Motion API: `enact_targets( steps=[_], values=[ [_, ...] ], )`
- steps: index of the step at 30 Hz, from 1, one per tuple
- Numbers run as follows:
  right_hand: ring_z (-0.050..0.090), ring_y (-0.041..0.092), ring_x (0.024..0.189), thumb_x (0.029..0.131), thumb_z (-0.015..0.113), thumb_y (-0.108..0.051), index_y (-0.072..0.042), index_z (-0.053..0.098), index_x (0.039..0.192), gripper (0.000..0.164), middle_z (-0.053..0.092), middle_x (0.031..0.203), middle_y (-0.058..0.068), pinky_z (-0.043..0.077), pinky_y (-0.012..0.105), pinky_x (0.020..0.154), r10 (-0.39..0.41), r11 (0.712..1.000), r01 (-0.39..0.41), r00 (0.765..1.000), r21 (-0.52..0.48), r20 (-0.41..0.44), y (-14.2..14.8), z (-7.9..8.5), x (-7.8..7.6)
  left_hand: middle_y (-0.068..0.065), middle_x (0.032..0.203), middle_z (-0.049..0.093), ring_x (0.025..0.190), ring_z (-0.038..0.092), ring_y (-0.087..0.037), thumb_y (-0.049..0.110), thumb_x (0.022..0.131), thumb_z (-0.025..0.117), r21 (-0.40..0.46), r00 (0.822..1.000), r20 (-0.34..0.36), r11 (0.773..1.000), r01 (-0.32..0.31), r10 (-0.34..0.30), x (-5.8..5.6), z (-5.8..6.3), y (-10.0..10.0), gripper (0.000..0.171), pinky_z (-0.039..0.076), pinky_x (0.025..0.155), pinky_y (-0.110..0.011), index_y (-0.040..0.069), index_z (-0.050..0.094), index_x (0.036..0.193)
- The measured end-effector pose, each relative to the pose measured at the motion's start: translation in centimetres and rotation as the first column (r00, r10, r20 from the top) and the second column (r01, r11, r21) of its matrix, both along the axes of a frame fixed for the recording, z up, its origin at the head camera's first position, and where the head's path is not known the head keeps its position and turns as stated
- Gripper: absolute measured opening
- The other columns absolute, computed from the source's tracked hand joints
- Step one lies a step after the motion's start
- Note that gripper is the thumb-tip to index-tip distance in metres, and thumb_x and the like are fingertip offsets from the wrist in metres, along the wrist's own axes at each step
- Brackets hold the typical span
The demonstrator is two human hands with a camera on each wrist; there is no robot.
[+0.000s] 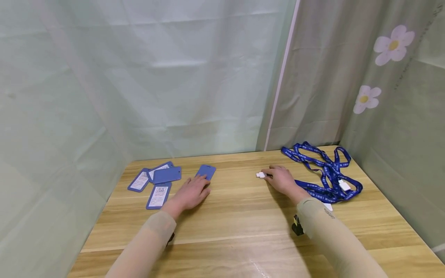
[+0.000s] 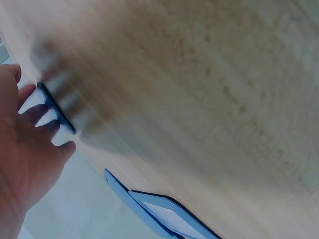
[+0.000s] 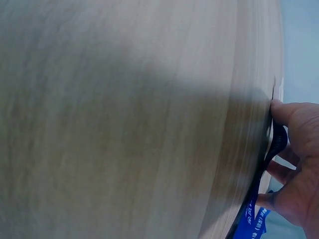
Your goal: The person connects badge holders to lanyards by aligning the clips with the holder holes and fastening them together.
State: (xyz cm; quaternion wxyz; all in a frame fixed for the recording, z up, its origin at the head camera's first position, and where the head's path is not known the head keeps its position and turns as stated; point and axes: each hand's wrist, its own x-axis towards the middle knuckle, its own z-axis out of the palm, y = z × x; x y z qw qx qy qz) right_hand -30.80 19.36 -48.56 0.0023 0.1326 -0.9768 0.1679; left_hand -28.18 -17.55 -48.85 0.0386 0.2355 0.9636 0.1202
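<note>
Item, one blue card holder (image 1: 208, 170), plain side up on the tabletop (image 1: 240, 224), lying apart from its fellows, probably so that I can handle it singly. Item, my left fingers (image 1: 201, 183), spread and extended over its near part, curled round nothing, seemingly to steady it. Item, one white clip (image 1: 261, 175), pinched in my right fingers (image 1: 271, 170), its free end jutting toward the holder; I judge the grip is kept far back to leave that end clear. Item, blue lanyards (image 1: 326, 188), tangled at right, one ribbon leading to my right fingers; a white end piece (image 1: 344, 185) lies among the loops. Item, four further card holders (image 1: 167, 175) at left, apparently kept aside as a stock: three label up, one plain side up and overlapping another. Obscured: the near end of the holder, beneath my fingers; most of the clip's rear; another white piece (image 1: 328, 207), part-covered by my right sleeve (image 1: 323, 224). Illegible: the labels' small print. Uncertain: the number of lanyards, and how firmly my left fingers press, the left wrist view giving only the holder's edge.
</note>
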Motion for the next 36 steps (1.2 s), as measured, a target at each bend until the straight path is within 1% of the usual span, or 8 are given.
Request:
enact_targets(
  steps=[4,7,10,13,16,21,29,36],
  values=[
    [0.040,0.053,0.138,0.104,0.063,-0.024,-0.012,0.064,0.141,0.039,0.048,0.149,0.029,0.029,0.069,0.112,0.002,1.000,-0.002,1.000,-0.009,0.001,0.0,0.1,-0.1,-0.024,0.158,0.039,0.147,0.033,-0.042,0.032,0.107,0.054,0.054,0.999,-0.029,0.998,-0.039,0.041,-0.3,0.1,0.4,0.049,0.025,0.119,-0.060,0.002,0.052,0.145],
    [0.040,0.052,0.139,0.104,0.063,-0.025,-0.012,0.064,0.141,0.039,0.048,0.150,0.028,0.028,0.068,0.114,-0.001,1.000,0.001,1.000,-0.014,0.012,0.0,0.1,0.0,-0.027,0.160,0.033,0.148,0.030,-0.046,0.036,0.107,0.052,0.029,0.993,-0.022,0.993,-0.118,0.119,-0.4,0.1,0.8,0.061,0.024,0.118,-0.063,-0.001,0.040,0.155],
    [0.040,0.052,0.139,0.104,0.063,-0.025,-0.012,0.064,0.141,0.040,0.048,0.150,0.028,0.029,0.067,0.114,-0.002,1.000,0.003,1.000,-0.017,0.025,0.2,0.2,0.0,-0.024,0.163,0.029,0.149,0.026,-0.046,0.038,0.109,0.047,-0.028,0.987,0.007,0.987,-0.160,0.160,-0.5,0.1,1.1,0.061,0.022,0.118,-0.066,0.004,0.036,0.159],
    [0.041,0.052,0.138,0.104,0.062,-0.025,-0.012,0.064,0.141,0.040,0.049,0.149,0.028,0.031,0.067,0.113,-0.008,1.000,0.009,1.000,-0.004,0.029,0.5,0.2,-0.2,-0.020,0.165,0.029,0.150,0.026,-0.044,0.031,0.110,0.045,-0.058,0.991,0.023,0.990,-0.127,0.128,-0.6,0.0,1.4,0.052,0.022,0.118,-0.066,0.012,0.041,0.158],
    [0.043,0.051,0.136,0.104,0.063,-0.025,-0.011,0.064,0.141,0.039,0.051,0.146,0.028,0.032,0.066,0.112,-0.023,1.000,0.023,1.000,0.014,0.013,1.1,0.3,-0.4,-0.020,0.165,0.028,0.150,0.026,-0.044,0.020,0.109,0.045,-0.028,0.996,0.030,0.996,-0.082,0.082,-0.8,0.1,1.7,0.047,0.022,0.118,-0.064,0.017,0.046,0.156],
    [0.045,0.051,0.134,0.103,0.064,-0.024,-0.011,0.064,0.141,0.040,0.052,0.145,0.028,0.032,0.066,0.112,-0.026,1.000,0.027,0.999,-0.008,0.024,1.7,0.4,-0.8,-0.021,0.165,0.027,0.151,0.024,-0.043,0.016,0.109,0.041,0.016,0.995,0.060,0.997,-0.075,0.074,-1.1,0.1,2.0,0.048,0.020,0.121,-0.061,0.023,0.047,0.156],
    [0.041,0.053,0.136,0.101,0.066,-0.029,-0.011,0.053,0.150,0.053,0.051,0.149,0.024,0.028,0.067,0.113,-0.065,0.994,0.069,0.997,-0.081,0.042,1.9,0.4,-0.9,-0.024,0.162,0.031,0.149,0.026,-0.045,0.032,0.107,0.054,0.053,0.992,0.056,0.992,-0.118,0.115,-1.9,0.3,1.9,0.062,0.021,0.120,-0.062,0.005,0.036,0.159],
    [0.043,0.051,0.135,0.100,0.068,-0.035,-0.008,0.061,0.142,0.050,0.054,0.146,0.025,0.031,0.066,0.112,-0.092,0.993,0.094,0.995,-0.066,0.039,1.5,0.3,-1.2,-0.026,0.163,0.028,0.150,0.023,-0.047,0.045,0.105,0.053,0.024,0.981,0.092,0.984,-0.176,0.173,-2.8,0.3,1.6,0.071,0.018,0.120,-0.064,0.001,0.034,0.158]
  ],
)
